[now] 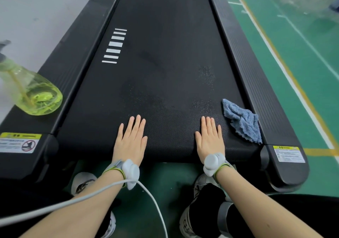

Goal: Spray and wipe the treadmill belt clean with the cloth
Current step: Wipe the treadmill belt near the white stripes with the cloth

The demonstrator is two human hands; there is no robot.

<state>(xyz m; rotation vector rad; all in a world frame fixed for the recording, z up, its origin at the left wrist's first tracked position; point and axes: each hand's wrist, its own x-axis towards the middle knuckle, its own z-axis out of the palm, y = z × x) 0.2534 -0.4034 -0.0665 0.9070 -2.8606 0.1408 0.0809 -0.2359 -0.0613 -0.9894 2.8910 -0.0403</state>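
Note:
The black treadmill belt [161, 58] runs away from me, with faint spray droplets speckled across its near part. My left hand [131, 138] lies flat on the belt's near end, fingers straight. My right hand [210, 136] lies flat beside it, fingers straight too. A crumpled blue cloth [242, 121] sits on the belt just right of my right hand, apart from it, against the right side rail. A clear yellow-green spray bottle [32, 91] stands on the left side rail, well left of my left hand.
Black side rails [251, 69] flank the belt, with warning stickers [19, 142] on both rear end caps. Green floor with white and yellow lines [293, 83] lies to the right. My shoes [82, 181] stand behind the treadmill. A white cable [152, 197] hangs from my left wrist.

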